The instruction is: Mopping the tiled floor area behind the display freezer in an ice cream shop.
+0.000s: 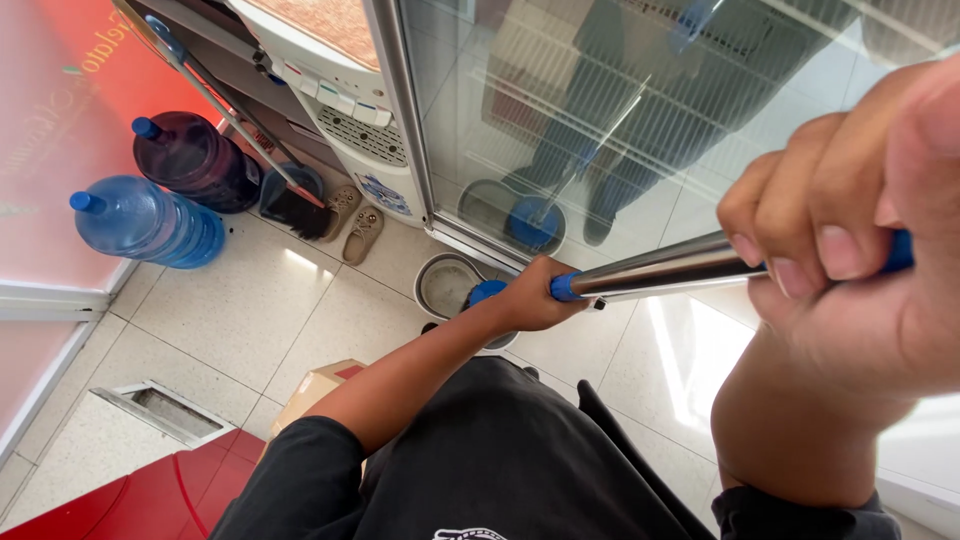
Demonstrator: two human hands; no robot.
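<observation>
A shiny metal mop handle (665, 268) with blue fittings runs from the right down to a blue mop head (487, 292) that sits in a round grey bucket (440, 290) on the tiled floor. My left hand (530, 298) is closed around the handle low down, just above the bucket. Close to the camera, my right hand (860, 270) grips the handle's upper end, where a blue grip shows behind the fingers. The mop head is mostly hidden by my left hand.
A glass-door refrigerator (640, 110) stands right behind the bucket. Two blue water jugs (150, 222), a broom with dustpan (295, 205), a pair of sandals (355, 225) and a water dispenser (350, 120) lie to the left. A cardboard box (315, 390), a floor vent (165, 410) and a red object (150, 495) are nearby.
</observation>
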